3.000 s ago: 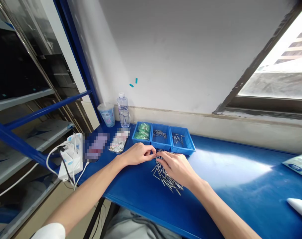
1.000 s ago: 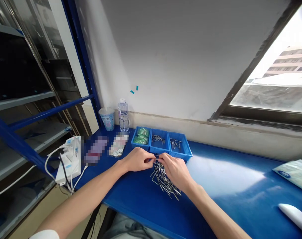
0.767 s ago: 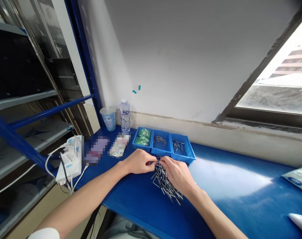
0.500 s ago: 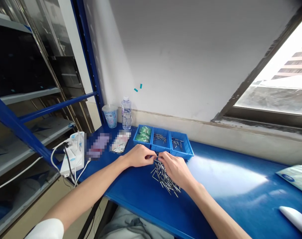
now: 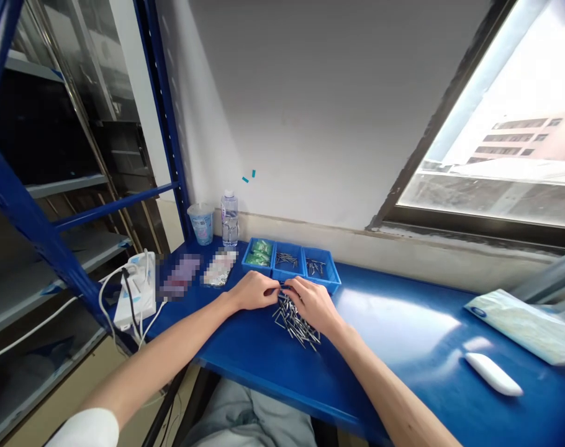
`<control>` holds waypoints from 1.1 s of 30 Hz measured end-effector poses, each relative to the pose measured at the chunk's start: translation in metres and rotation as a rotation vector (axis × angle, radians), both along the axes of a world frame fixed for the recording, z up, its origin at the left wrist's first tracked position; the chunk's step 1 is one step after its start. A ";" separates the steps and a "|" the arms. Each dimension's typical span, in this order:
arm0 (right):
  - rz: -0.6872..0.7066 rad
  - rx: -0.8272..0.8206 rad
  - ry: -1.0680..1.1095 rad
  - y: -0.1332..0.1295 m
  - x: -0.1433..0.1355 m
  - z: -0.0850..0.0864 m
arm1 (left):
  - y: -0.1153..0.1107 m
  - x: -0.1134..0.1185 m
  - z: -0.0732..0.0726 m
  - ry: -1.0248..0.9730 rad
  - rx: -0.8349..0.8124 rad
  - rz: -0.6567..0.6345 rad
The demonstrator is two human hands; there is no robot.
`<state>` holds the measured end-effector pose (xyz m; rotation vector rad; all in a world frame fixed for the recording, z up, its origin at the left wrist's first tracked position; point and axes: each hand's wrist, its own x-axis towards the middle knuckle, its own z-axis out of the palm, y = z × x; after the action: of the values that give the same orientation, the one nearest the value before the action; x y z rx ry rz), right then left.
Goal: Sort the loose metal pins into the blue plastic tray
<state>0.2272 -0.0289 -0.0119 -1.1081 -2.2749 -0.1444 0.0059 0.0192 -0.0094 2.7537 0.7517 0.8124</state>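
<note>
Thin metal pieces [image 5: 298, 326] (shiny, silvery)

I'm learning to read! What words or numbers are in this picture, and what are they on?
I can't read any words or numbers.
Cup: print too small.
Bottle: label too small.
Green packets: markings blurred.
Pale packet on the right: blue oval, any letters too blurred.
Metal pieces: no print I can see.

- loose metal pins [image 5: 298, 328] heaped on the table [image 5: 249, 347], right in front of three bins [image 5: 289, 271] lined up
- packets [image 5: 260, 251] in the left bin, pins in the other two
- bottle [image 5: 230, 222] just right of the cup [image 5: 202, 225], back left
</note>
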 end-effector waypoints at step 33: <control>0.021 -0.066 0.055 -0.005 -0.002 -0.002 | -0.001 0.000 0.009 -0.072 -0.162 -0.033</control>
<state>0.2253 -0.0336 -0.0137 -1.1082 -2.2561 -0.0300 0.0055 0.0183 -0.0002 2.5727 0.7232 0.8015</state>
